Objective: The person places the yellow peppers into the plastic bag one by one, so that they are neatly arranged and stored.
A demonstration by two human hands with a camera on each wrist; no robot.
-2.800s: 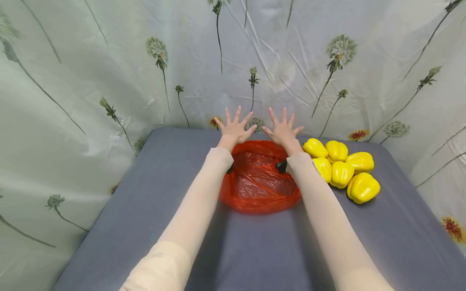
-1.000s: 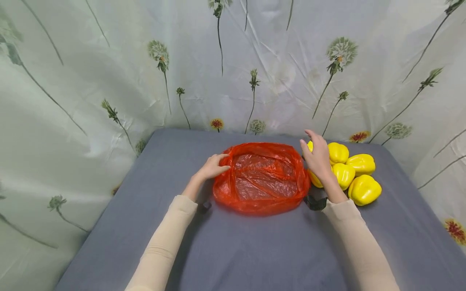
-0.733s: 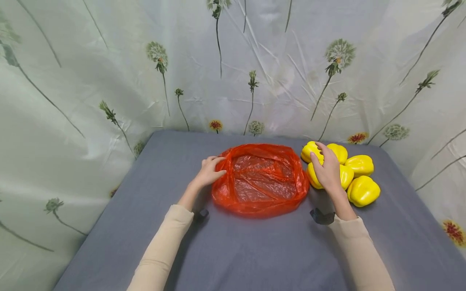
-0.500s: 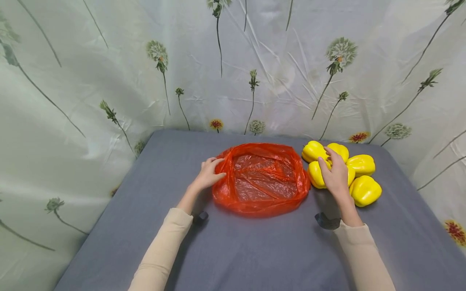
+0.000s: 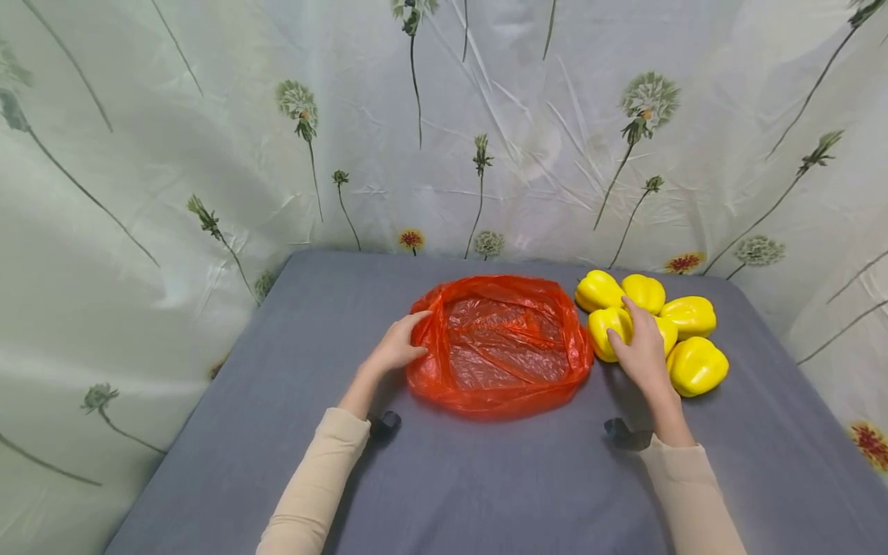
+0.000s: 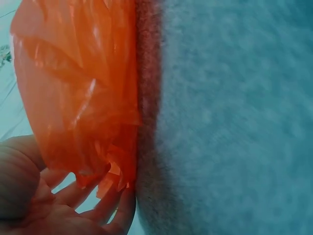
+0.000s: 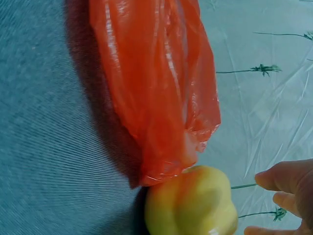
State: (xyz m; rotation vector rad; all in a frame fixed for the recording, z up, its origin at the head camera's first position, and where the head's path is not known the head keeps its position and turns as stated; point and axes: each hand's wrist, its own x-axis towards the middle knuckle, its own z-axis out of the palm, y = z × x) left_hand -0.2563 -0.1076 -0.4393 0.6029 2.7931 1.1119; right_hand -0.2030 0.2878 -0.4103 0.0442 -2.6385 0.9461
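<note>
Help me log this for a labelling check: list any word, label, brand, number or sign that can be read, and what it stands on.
None can be read.
The red bag, yellow peppers and grey cloth show no lettering.
The curtain shows only printed flowers.
The dark devices by the wrists are too small to tell.

The bag (image 5: 499, 402) is red and half transparent; the peppers (image 5: 697, 367) are bright yellow. The table cover (image 5: 486, 478) is plain grey-blue, the sleeves (image 5: 315, 466) cream. The pale curtain (image 5: 416, 193) carries green dandelions (image 5: 650, 100) and red-yellow flowers (image 5: 685, 263). In the blurred left wrist view, the bag seems rather orange.
</note>
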